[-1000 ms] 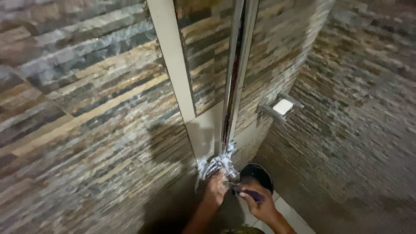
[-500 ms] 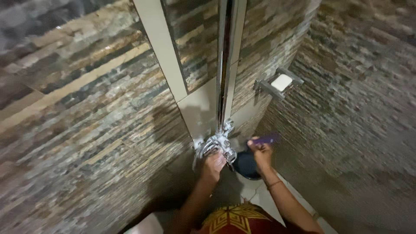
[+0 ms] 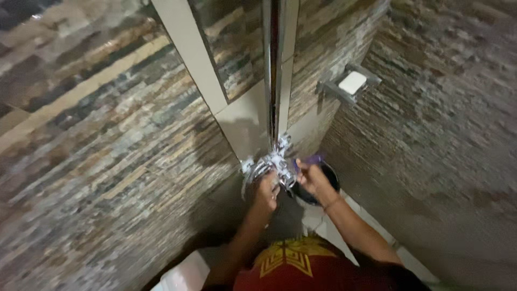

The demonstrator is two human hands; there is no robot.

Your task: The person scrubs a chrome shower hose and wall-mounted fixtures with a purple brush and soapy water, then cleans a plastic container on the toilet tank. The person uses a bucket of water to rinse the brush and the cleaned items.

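A chrome shower mixer tap [image 3: 269, 163] sits on the stone-tiled wall at the foot of a vertical chrome pipe [image 3: 276, 70]. My left hand [image 3: 265, 189] reaches up from below and grips the underside of the tap. My right hand [image 3: 309, 175] is beside the tap on its right, closed around a small purple tool [image 3: 313, 159], probably a brush, whose tip points to the right. Both forearms rise from the bottom of the view over my red and yellow shirt.
A wall-mounted soap dish [image 3: 344, 86] with a white soap bar hangs on the corner wall at upper right. A dark bucket [image 3: 329, 178] stands on the floor behind my right hand. Stone tile walls close in on both sides. A white object [image 3: 180, 272] lies at bottom left.
My right hand has risen from near the bucket to beside the tap with the purple tool. My left hand stays on the tap. The camera has tilted down.
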